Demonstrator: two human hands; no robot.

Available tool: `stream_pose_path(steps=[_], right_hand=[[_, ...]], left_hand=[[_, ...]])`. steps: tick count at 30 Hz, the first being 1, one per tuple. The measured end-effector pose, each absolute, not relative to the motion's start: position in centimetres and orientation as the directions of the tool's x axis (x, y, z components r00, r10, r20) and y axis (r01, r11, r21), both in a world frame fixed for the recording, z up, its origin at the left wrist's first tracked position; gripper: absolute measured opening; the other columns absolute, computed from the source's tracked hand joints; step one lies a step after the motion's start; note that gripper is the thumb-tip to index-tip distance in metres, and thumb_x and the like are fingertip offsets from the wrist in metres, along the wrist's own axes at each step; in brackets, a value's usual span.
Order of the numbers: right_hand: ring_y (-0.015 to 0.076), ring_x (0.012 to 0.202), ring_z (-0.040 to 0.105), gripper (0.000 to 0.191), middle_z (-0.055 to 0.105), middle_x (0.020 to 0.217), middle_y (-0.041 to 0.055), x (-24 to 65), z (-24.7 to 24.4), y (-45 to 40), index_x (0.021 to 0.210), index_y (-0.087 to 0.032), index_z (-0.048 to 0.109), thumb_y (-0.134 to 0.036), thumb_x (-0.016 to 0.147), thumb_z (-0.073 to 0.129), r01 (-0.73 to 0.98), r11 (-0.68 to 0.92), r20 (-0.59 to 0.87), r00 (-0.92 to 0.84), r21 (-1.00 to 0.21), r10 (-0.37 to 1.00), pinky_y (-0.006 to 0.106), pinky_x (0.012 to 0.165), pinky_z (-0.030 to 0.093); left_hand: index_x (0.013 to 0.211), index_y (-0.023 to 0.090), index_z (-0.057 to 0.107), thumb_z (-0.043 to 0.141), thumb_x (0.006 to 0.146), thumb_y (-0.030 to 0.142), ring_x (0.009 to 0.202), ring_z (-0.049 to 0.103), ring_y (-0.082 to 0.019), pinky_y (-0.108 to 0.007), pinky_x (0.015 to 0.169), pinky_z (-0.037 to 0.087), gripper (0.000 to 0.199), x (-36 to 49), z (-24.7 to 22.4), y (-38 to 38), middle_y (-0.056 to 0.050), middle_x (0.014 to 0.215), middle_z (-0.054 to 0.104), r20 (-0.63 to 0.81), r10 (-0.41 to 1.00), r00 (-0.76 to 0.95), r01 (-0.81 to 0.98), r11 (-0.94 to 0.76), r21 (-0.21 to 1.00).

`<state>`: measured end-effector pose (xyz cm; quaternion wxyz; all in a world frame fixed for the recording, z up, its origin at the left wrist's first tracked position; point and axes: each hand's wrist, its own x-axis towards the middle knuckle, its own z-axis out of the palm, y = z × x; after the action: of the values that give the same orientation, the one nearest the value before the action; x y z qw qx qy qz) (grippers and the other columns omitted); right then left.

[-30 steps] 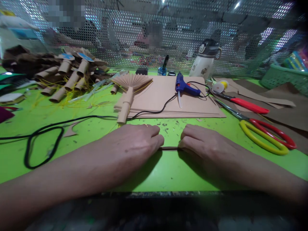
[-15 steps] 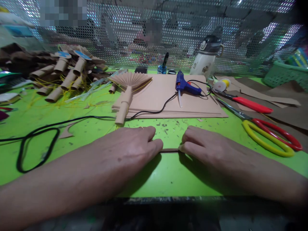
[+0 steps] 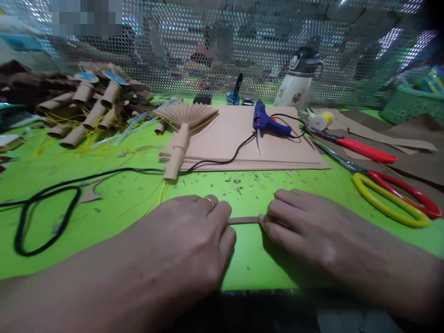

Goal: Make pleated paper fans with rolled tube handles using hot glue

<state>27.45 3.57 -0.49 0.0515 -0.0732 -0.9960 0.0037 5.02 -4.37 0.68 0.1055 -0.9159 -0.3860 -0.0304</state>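
A narrow brown paper strip (image 3: 244,220) stretches between my two hands, low over the green table. My left hand (image 3: 197,236), with a ring on one finger, is closed on the strip's left end. The right end sits pinched in my right hand (image 3: 301,226). Both ends disappear under my fingers. Just beyond my left hand lies a pleated paper fan (image 3: 187,115) with a rolled paper tube handle (image 3: 174,162), yellow threads trailing from it. Behind my hands is a stack of brown paper sheets (image 3: 222,138), with a blue glue gun (image 3: 268,122) resting on top.
Red-and-yellow-handled scissors (image 3: 390,196) and a red-handled cutter (image 3: 367,150) lie at right, near a thread spool (image 3: 319,121). A black cord (image 3: 104,174) crosses the left side. Paper tubes (image 3: 93,113) pile up at back left; a bottle (image 3: 294,85) stands behind.
My left hand has turned and come nearer to me, its thumb lower. More of the strip's flat face shows between my hands. The view has shifted slightly.
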Motion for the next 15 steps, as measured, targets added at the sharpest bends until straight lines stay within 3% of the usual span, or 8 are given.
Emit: stream_pose_path(steps=[3, 8, 11, 15], right_hand=[[0.0203, 0.074, 0.042, 0.01, 0.056, 0.081, 0.006, 27.3, -0.6, 3.1, 0.084, -0.015, 0.063, -0.011, 0.09, 0.056, 0.147, 0.989, 0.125, -0.982, 0.017, 0.144, 0.036, 0.064, 0.03], [0.0198, 0.071, 0.04, 0.016, 0.055, 0.079, 0.0055, 27.5, -1.1, 2.7, 0.078, -0.017, 0.062, -0.009, 0.088, 0.052, 0.196, 0.981, 0.184, -0.964, 0.004, 0.191, 0.035, 0.06, 0.027], [0.0205, 0.073, 0.042, 0.014, 0.058, 0.081, 0.0062, 27.8, -0.8, 2.7, 0.08, -0.018, 0.062, -0.01, 0.087, 0.053, 0.199, 0.98, 0.145, -0.969, -0.019, 0.2, 0.035, 0.061, 0.029], [0.0204, 0.073, 0.046, 0.015, 0.059, 0.08, 0.0075, 27.8, -0.1, 3.1, 0.081, -0.017, 0.064, -0.008, 0.085, 0.054, 0.226, 0.972, 0.127, -0.964, -0.067, 0.233, 0.034, 0.063, 0.034]], left_hand=[[0.071, 0.02, 0.056, 0.053, 0.078, 0.008, 0.055, 0.045, -0.02, -0.035, 0.052, 0.037, 0.014, 5.1, -0.4, -5.2, -0.004, 0.067, 0.055, 0.172, 0.695, 0.698, 0.714, -0.661, -0.231], [0.088, 0.018, 0.059, 0.048, 0.081, 0.011, 0.06, 0.052, -0.022, -0.037, 0.058, 0.044, 0.015, 5.1, -1.6, -6.4, -0.005, 0.072, 0.058, 0.214, 0.8, 0.56, 0.827, -0.553, -0.099], [0.092, 0.017, 0.059, 0.046, 0.079, 0.008, 0.062, 0.054, -0.022, -0.037, 0.06, 0.046, 0.02, 5.0, -1.4, -6.7, -0.007, 0.076, 0.061, 0.205, 0.823, 0.53, 0.845, -0.534, -0.038], [0.082, 0.021, 0.06, 0.052, 0.076, 0.008, 0.062, 0.053, -0.02, -0.034, 0.059, 0.043, 0.016, 4.5, -0.4, -5.7, -0.004, 0.075, 0.061, 0.169, 0.799, 0.577, 0.809, -0.587, 0.014]])
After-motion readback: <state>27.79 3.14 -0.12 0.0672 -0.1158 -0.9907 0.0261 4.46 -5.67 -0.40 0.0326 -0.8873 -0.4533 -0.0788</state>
